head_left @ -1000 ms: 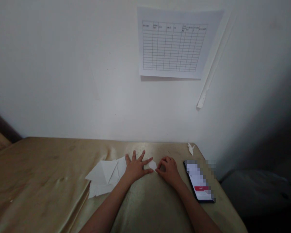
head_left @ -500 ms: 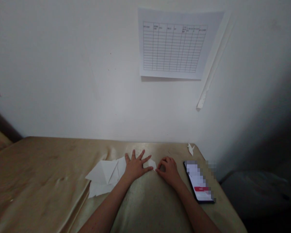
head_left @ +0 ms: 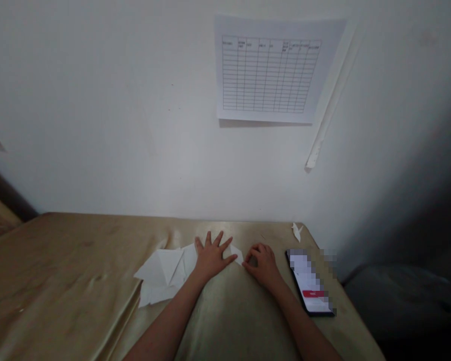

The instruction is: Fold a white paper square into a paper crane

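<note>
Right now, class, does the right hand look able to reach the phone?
Probably yes: the phone lies close to the right hand, with only tabletop showing between. The hand would likely have to leave the small paper first.

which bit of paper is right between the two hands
The small piece between the left hand and right hand; other papers are farther left, beyond the phone, or on the wall.
</note>
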`<control>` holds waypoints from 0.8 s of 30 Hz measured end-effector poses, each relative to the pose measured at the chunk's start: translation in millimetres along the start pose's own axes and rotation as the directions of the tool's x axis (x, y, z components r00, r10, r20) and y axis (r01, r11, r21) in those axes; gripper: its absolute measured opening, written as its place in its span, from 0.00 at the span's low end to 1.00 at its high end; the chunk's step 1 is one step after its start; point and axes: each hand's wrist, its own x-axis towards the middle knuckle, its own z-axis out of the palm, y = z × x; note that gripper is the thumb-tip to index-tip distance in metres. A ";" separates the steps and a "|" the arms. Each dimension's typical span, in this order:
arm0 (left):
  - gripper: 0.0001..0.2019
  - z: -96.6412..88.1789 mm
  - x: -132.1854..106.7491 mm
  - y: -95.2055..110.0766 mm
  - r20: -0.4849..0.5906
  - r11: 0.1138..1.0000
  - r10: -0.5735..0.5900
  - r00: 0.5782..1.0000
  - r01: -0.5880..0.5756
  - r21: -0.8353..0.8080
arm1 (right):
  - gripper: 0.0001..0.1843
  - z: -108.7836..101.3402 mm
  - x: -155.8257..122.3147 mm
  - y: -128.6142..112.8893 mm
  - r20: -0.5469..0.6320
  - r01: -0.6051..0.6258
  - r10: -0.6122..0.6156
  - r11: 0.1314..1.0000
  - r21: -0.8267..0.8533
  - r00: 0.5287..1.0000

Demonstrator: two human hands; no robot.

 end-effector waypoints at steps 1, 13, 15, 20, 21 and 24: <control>0.36 -1.8 0.0 0.3 0.001 1.000 -0.001 1.000 0.001 -0.003 | 0.05 -0.3 -0.2 -0.2 -0.001 0.003 -0.003 1.000 0.002 1.000; 0.18 -2.7 -0.4 -1.3 -0.038 0.983 0.106 0.994 -0.110 -0.148 | 0.04 1.0 -0.8 1.9 -0.030 0.034 -0.033 0.999 0.014 0.999; 0.17 -1.5 0.3 -1.6 -0.042 0.980 0.100 0.994 -0.106 -0.169 | 0.03 1.4 -1.1 3.0 -0.032 0.043 -0.043 0.999 0.011 0.999; 0.10 -4.6 2.1 -1.5 -0.087 0.970 0.073 0.994 -0.091 -0.225 | 0.04 3.1 -0.1 6.6 -0.038 0.055 -0.054 0.998 0.018 0.998; 0.09 -5.3 2.7 -1.5 -0.099 0.966 0.066 0.993 -0.089 -0.241 | 0.06 3.3 0.2 6.9 -0.044 0.056 -0.054 0.998 0.027 0.998; 0.04 -7.0 4.3 -1.3 -0.133 0.950 0.044 0.990 -0.083 -0.300 | 0.08 3.3 0.3 6.2 -0.057 0.071 -0.067 0.995 0.068 0.996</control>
